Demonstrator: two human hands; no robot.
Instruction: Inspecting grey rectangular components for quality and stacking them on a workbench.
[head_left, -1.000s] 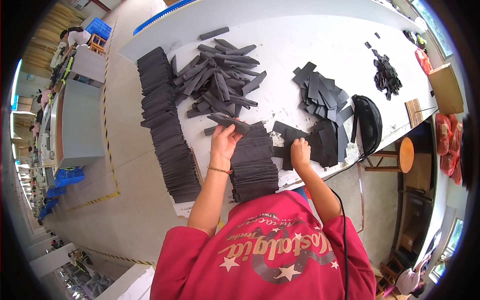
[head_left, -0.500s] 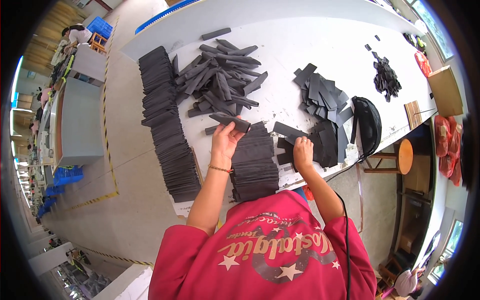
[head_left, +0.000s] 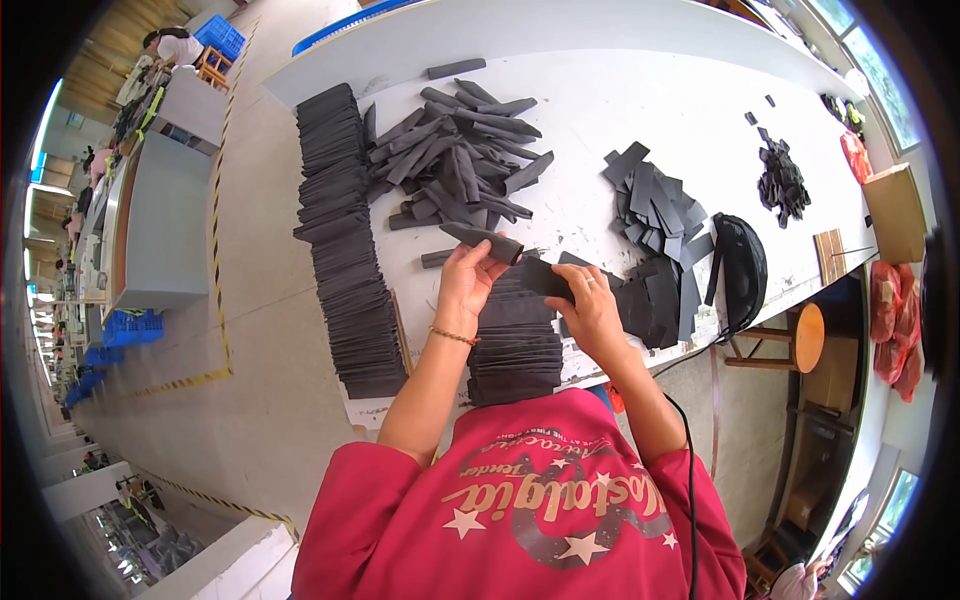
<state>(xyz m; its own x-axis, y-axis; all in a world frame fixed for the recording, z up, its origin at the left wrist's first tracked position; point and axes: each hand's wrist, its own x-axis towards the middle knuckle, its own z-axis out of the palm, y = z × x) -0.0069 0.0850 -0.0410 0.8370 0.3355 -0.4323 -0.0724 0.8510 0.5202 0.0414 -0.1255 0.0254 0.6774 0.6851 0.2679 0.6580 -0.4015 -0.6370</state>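
My left hand (head_left: 466, 287) is closed around a dark grey fabric sleeve (head_left: 482, 241), a flattened tube with a pointed far end and an opening toward the right. Pinched in my right hand (head_left: 596, 318) is a flat dark strip (head_left: 543, 278), its left end close to that opening. Whether the strip has entered the sleeve I cannot tell. Beneath both hands lies a neat stack of dark fabric pieces (head_left: 515, 355). Beside my right hand are loose flat strips (head_left: 655, 305), and beyond the left hand spreads a heap of similar sleeves (head_left: 455, 160).
A long row of stacked dark pieces (head_left: 338, 230) lines the left of the white table (head_left: 580, 110). Farther right are more flat strips (head_left: 655, 200), a black pouch (head_left: 740, 270) and small dark pieces (head_left: 783, 180). A wooden stool (head_left: 808, 338) stands off the right edge.
My right hand has picked up a flat strip from the pile and brought it left to the sleeve's opening. The left hand still grips the sleeve.
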